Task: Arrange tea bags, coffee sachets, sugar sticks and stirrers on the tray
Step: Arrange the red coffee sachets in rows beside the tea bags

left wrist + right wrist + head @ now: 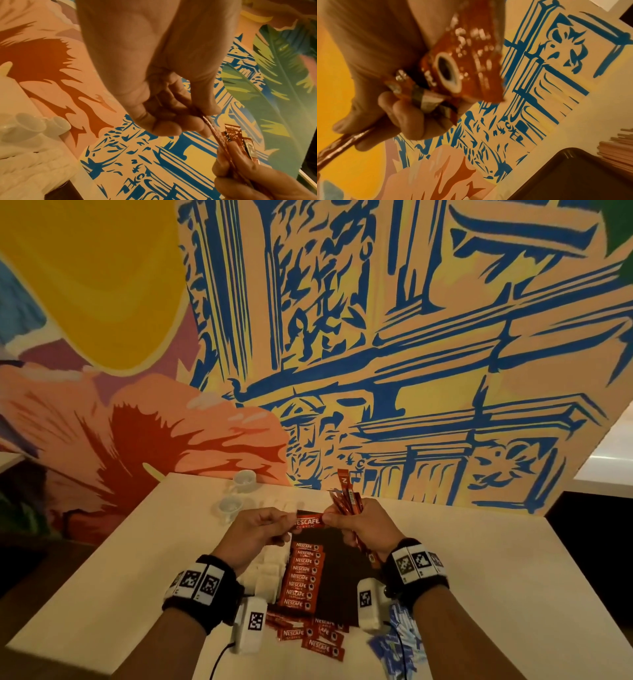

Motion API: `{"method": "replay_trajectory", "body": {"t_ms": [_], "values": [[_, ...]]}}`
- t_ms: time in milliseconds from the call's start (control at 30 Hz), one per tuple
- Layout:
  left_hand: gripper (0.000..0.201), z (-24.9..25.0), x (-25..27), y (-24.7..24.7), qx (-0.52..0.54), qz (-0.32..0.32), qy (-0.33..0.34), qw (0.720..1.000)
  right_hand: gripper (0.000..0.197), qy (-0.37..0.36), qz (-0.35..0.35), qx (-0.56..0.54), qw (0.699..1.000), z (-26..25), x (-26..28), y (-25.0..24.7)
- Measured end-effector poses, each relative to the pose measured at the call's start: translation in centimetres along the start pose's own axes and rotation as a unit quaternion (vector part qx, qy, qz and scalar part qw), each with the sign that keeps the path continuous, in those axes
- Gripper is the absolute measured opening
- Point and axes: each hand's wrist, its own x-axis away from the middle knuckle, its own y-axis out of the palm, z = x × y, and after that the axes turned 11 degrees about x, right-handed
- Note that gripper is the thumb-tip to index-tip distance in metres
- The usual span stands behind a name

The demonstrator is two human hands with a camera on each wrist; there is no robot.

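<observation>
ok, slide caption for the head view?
Both hands pinch one coffee sachet above the tray; right hand also holds a sachet bundle.

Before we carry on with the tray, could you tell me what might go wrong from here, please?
1. The right hand grips a fanned bundle of coffee sachets while also pinching the single sachet shared with the left hand; the bundle may slip and scatter.
2. Dropped sachets could disturb the neat row of sachets on the dark tray below.
3. Loose sachets lie near the table edge and may be knocked off.
</observation>
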Motion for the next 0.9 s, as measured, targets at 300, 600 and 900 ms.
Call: {"method": "replay_trajectory", "body": {"t_ms": [300, 600, 900], "values": [[0.014, -1.8, -5.4, -2.6, -0.322, -0.012, 0.112, 0.940, 0.020, 0.040, 0.037, 0.089, 0.994, 1.0, -3.5, -1.0], [0.031, -3.3, -11.3, -2.5, -0.512, -0.151, 0.149, 0.832, 0.022, 0.137, 0.064, 0.093, 0.984, 4.2, -7.4, -0.9], [0.031, -7.8, -17.7, -4.3, -0.577, -0.177, 0.077, 0.794, 0.044, 0.229, 0.124, 0.092, 0.961, 6.9, -10.0, -1.0]]}}
